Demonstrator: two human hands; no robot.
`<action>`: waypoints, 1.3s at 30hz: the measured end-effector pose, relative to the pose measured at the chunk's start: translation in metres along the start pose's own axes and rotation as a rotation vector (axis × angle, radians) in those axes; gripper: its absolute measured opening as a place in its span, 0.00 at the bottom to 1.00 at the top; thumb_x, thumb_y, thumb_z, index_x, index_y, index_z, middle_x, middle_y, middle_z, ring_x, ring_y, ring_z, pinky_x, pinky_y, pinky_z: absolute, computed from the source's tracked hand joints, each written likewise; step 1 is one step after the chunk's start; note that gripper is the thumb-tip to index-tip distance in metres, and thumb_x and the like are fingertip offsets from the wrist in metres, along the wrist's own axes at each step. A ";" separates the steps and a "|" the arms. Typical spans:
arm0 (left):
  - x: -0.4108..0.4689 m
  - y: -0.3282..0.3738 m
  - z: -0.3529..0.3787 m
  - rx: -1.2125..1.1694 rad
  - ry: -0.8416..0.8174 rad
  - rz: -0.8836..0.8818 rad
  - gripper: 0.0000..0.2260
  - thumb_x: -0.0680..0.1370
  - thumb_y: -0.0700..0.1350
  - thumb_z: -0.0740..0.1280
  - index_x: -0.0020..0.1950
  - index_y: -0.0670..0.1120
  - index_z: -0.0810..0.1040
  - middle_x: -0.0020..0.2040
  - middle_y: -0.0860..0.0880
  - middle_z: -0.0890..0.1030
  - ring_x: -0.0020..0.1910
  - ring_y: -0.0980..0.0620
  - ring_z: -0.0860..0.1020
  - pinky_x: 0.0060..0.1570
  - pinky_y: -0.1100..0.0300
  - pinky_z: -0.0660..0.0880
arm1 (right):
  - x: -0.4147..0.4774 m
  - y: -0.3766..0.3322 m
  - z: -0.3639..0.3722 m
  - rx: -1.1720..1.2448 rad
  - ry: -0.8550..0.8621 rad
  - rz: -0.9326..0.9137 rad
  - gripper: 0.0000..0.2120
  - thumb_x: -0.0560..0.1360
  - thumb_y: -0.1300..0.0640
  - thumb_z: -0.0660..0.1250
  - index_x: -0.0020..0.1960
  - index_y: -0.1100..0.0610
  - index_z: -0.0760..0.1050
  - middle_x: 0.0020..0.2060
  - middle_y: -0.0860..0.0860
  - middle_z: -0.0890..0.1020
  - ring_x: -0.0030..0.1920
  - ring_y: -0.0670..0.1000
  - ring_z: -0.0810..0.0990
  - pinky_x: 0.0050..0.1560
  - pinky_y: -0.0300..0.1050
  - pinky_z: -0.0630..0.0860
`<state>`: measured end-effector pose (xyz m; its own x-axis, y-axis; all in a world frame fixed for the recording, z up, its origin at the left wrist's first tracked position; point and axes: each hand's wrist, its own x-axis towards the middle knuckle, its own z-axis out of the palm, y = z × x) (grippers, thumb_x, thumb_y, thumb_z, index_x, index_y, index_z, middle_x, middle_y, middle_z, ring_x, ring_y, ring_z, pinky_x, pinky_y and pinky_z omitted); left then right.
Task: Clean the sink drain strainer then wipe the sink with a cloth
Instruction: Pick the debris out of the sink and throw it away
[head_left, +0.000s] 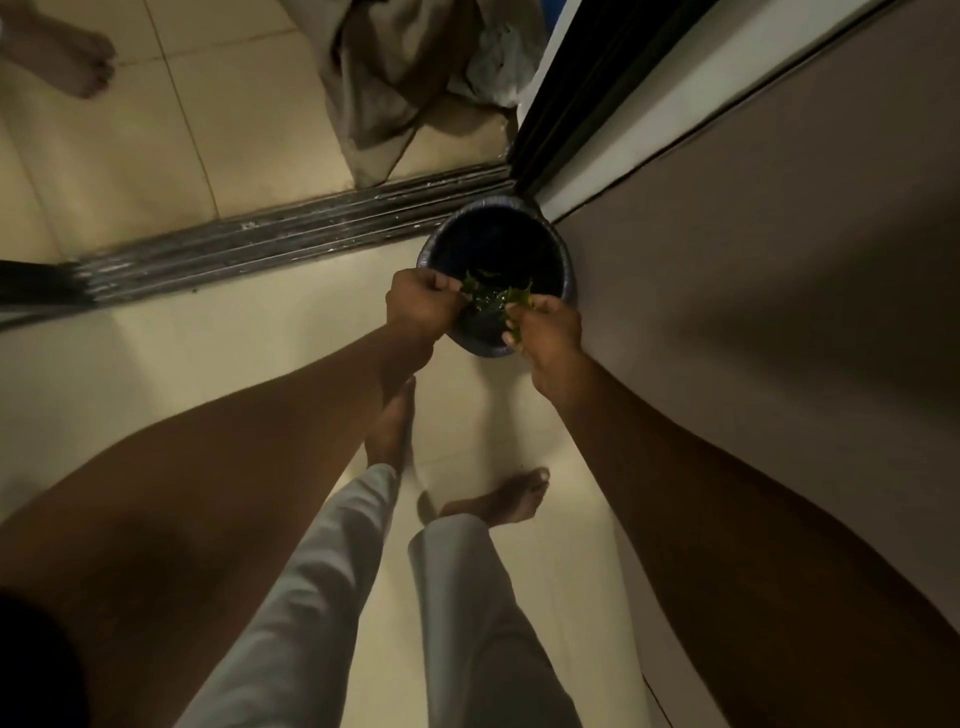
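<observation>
Left hand (415, 304), right hand (548, 325), scraps (493, 301) between

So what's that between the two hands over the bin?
A clump of green leafy scraps, pinched by the left hand and the right hand above the dark blue bin, as the head view shows.

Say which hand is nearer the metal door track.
Left. The left hand is over the bin on the side toward the door track; the right hand is farther off, beside the wall.
</observation>
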<state>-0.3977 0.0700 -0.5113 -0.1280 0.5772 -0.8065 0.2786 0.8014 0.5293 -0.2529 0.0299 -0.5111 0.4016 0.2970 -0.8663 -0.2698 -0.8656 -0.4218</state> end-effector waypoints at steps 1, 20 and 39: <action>0.002 0.000 0.003 -0.001 -0.019 0.012 0.07 0.77 0.34 0.74 0.46 0.46 0.84 0.52 0.41 0.86 0.58 0.39 0.85 0.59 0.45 0.83 | 0.004 -0.001 0.003 -0.016 -0.017 -0.012 0.16 0.79 0.63 0.72 0.66 0.62 0.79 0.55 0.58 0.83 0.48 0.54 0.83 0.54 0.51 0.84; -0.209 0.106 -0.060 0.040 -0.143 0.376 0.10 0.82 0.35 0.68 0.61 0.40 0.85 0.57 0.45 0.87 0.55 0.51 0.85 0.59 0.56 0.81 | -0.233 -0.053 -0.068 0.248 0.030 -0.384 0.11 0.81 0.67 0.67 0.61 0.59 0.81 0.58 0.55 0.86 0.60 0.53 0.85 0.59 0.44 0.82; -0.504 0.236 -0.023 0.287 -0.506 0.838 0.09 0.82 0.36 0.70 0.59 0.44 0.86 0.54 0.48 0.88 0.55 0.51 0.86 0.62 0.50 0.82 | -0.493 -0.081 -0.287 0.593 0.139 -0.708 0.10 0.79 0.62 0.71 0.57 0.54 0.84 0.52 0.49 0.88 0.56 0.47 0.87 0.55 0.39 0.82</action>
<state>-0.2895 -0.0278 0.0261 0.6118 0.7481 -0.2572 0.3196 0.0636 0.9454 -0.1779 -0.1615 0.0269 0.7337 0.5929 -0.3321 -0.3097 -0.1433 -0.9400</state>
